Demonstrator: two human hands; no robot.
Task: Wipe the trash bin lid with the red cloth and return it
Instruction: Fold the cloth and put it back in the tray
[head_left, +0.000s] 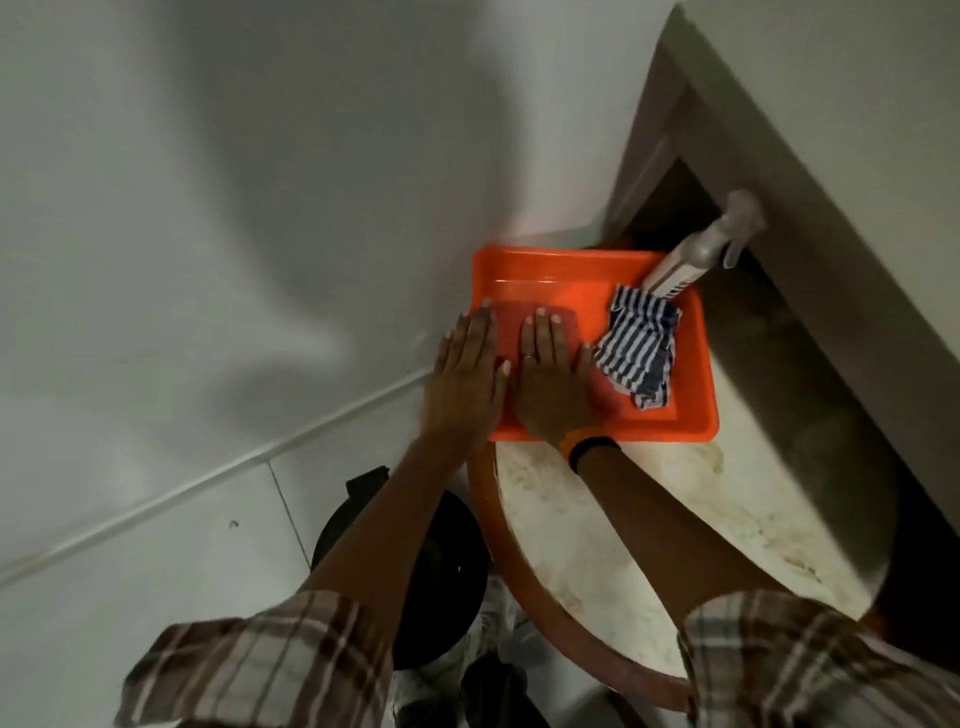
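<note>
The red cloth (510, 328) lies flat in the left part of an orange tray (691, 410) on a round table. My left hand (465, 376) rests palm down over the cloth's left edge and the tray rim, fingers straight. My right hand (553, 382) presses flat on the middle of the cloth, also with straight fingers. Neither hand curls around the cloth. The black trash bin (447, 551) stands on the floor below the table edge, partly hidden by my left forearm.
A blue-and-white striped cloth (636, 356) is crumpled in the tray's right half, with a grey spray bottle (696, 254) behind it. The pale round table (623, 530) has an orange rim. White wall is to the left and a door frame to the right.
</note>
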